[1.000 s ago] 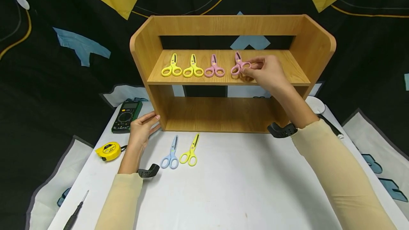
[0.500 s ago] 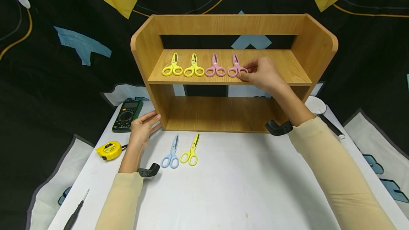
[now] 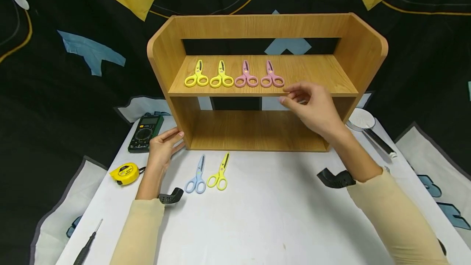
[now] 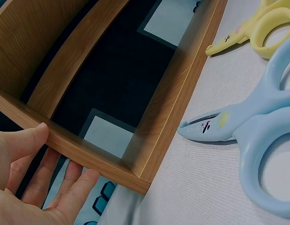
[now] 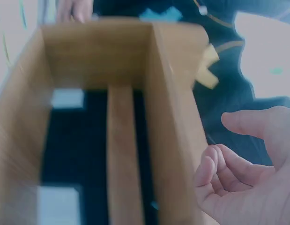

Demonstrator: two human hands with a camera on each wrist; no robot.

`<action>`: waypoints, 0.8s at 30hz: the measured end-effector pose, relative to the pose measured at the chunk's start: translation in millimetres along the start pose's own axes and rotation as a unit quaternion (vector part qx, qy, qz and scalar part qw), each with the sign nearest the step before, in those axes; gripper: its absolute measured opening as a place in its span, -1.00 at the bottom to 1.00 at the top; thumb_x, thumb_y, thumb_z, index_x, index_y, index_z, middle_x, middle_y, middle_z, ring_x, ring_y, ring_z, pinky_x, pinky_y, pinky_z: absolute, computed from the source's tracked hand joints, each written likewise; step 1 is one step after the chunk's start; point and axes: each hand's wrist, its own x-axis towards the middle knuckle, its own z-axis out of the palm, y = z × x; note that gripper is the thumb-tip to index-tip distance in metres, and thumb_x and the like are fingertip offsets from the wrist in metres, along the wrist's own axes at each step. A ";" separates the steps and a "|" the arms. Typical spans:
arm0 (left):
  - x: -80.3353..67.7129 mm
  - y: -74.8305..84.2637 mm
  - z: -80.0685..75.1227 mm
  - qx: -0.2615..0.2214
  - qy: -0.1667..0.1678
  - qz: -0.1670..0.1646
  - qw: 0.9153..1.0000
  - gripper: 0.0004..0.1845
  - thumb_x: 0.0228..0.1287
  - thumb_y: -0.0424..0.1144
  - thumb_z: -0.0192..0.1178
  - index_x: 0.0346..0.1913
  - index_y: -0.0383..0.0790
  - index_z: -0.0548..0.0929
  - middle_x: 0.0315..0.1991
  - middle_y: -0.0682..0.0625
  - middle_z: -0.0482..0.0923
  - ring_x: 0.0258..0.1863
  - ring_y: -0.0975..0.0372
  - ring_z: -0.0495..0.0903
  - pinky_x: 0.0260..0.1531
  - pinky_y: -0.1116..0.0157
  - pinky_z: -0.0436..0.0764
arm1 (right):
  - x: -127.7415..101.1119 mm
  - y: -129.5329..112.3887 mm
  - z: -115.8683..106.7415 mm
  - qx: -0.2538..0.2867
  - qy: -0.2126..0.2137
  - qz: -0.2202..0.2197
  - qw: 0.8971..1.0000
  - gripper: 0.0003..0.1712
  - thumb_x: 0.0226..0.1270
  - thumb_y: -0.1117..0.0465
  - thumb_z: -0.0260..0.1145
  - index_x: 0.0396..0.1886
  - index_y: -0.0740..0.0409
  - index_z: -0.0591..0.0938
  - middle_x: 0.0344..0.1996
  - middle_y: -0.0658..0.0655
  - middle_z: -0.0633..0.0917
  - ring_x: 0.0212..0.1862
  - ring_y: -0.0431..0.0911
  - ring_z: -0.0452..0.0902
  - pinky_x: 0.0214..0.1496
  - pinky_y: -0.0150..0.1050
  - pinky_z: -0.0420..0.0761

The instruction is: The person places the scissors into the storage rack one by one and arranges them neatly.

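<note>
Fingers of the right hand (image 3: 312, 107) are hanging loose, grip empty, near the pink scissors (image 3: 272, 77); the left hand (image 3: 163, 146), grip wide, is touching the shelf (image 3: 176, 105).

Pink scissors (image 3: 272, 77) flat on upper shelf, rightmost of four, blades pointing back.

Empty right hand (image 5: 248, 173) beside wooden shelf (image 5: 121, 122)

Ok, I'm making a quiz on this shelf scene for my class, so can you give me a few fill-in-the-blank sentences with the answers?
1. The upper board of the wooden shelf holds ____ pairs of scissors.
2. The two rightmost pairs there are ____ in colour.
3. On the table, the blue scissors lie beside a ____ pair.
4. The left hand rests against the shelf's lower ____ corner.

Missing words: four; pink; yellow; left
</note>
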 end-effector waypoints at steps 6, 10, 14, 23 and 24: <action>2.0 -1.0 -0.7 0.011 0.003 0.001 1.000 -0.42 0.26 -0.19 0.48 0.33 -0.20 0.62 0.21 -0.05 0.63 0.13 0.21 0.69 0.09 0.23 0.75 | -44.2 12.6 51.3 0.060 -0.084 0.005 0.995 -0.64 0.33 0.04 0.52 0.03 0.07 0.70 -0.22 0.07 0.73 -0.19 -0.07 0.65 -0.17 -0.33 0.71; 2.5 -1.7 0.0 0.010 0.003 -0.002 1.000 -0.42 0.26 -0.19 0.48 0.33 -0.19 0.63 0.22 -0.06 0.62 0.16 0.19 0.68 0.11 0.21 0.74 | -66.6 21.0 96.7 0.087 -0.120 0.025 0.989 -0.58 0.24 0.08 0.58 0.05 0.06 0.70 -0.20 0.06 0.74 -0.16 -0.10 0.65 -0.13 -0.27 0.74; 2.4 -0.9 0.7 0.010 0.003 -0.002 1.000 -0.44 0.28 -0.20 0.46 0.34 -0.19 0.62 0.25 -0.09 0.60 0.21 0.14 0.66 0.14 0.18 0.73 | -79.5 29.8 139.2 0.098 -0.142 0.059 0.983 -0.49 0.17 0.07 0.62 0.11 0.06 0.70 -0.17 0.07 0.74 -0.13 -0.12 0.65 -0.13 -0.29 0.70; 1.3 -0.7 0.5 0.028 0.007 0.001 1.000 -0.45 0.32 -0.20 0.43 0.35 -0.16 0.61 0.35 -0.16 0.54 0.30 0.06 0.61 0.14 0.19 0.74 | -92.7 51.1 208.1 0.095 -0.152 0.091 0.980 -0.26 0.06 0.00 0.69 0.17 0.28 0.65 -0.11 0.17 0.72 -0.15 -0.07 0.59 -0.17 -0.37 0.60; 1.1 -0.6 0.3 0.029 0.007 0.001 1.000 -0.45 0.32 -0.20 0.43 0.35 -0.16 0.61 0.35 -0.16 0.54 0.30 0.06 0.61 0.14 0.19 0.74 | -93.8 51.9 213.2 0.094 -0.150 0.095 0.980 -0.26 0.05 0.00 0.69 0.15 0.30 0.65 -0.13 0.17 0.72 -0.16 -0.06 0.57 -0.18 -0.37 0.58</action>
